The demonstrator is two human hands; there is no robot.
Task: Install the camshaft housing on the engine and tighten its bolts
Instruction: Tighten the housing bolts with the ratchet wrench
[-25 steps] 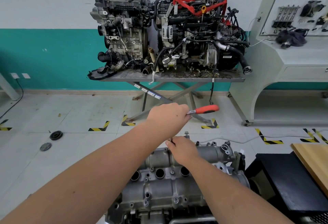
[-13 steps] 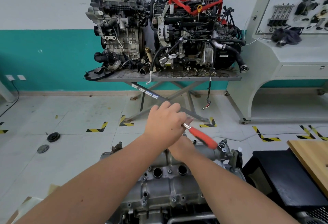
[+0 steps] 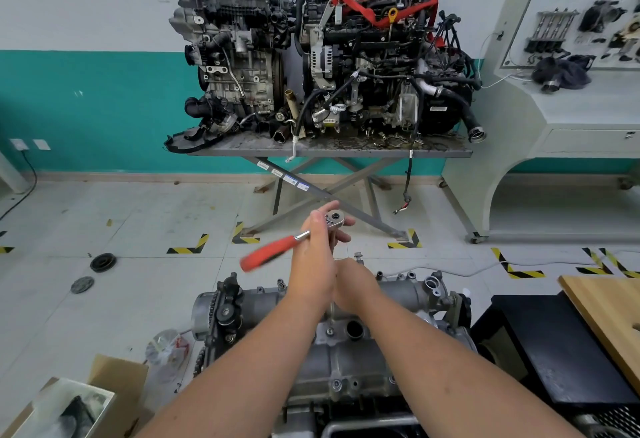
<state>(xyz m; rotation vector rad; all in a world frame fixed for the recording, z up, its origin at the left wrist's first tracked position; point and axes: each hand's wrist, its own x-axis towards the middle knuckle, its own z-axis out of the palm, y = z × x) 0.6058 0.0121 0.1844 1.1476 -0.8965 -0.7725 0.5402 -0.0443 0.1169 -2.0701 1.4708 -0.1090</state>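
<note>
The grey aluminium camshaft housing (image 3: pixel 398 290) lies on top of the engine (image 3: pixel 346 385) at the bottom centre. My left hand (image 3: pixel 313 261) is shut around a ratchet wrench just below its chrome head (image 3: pixel 335 219). The ratchet's red handle (image 3: pixel 266 253) points left and slightly down, blurred by motion. My right hand (image 3: pixel 355 285) is closed low on the ratchet's thin extension shaft (image 3: pixel 331 313), which runs down to the housing's top. A loose bolt (image 3: pixel 358 257) stands upright at the housing's far edge, just behind my right hand.
Two dirty engines (image 3: pixel 329 56) stand on a scissor table (image 3: pixel 329 151) against the teal wall. To the right are a white training bench (image 3: pixel 554 118), a wooden board (image 3: pixel 609 316) and a black stand (image 3: pixel 554 351). A cardboard box (image 3: pixel 114 382), a plastic bag (image 3: pixel 166 347) and round discs (image 3: pixel 103 262) lie at the left.
The ratchet's red handle has swung from pointing right, round toward me, to pointing left. My right hand has stayed on the shaft at the housing. The view has dipped, showing more of the engine.
</note>
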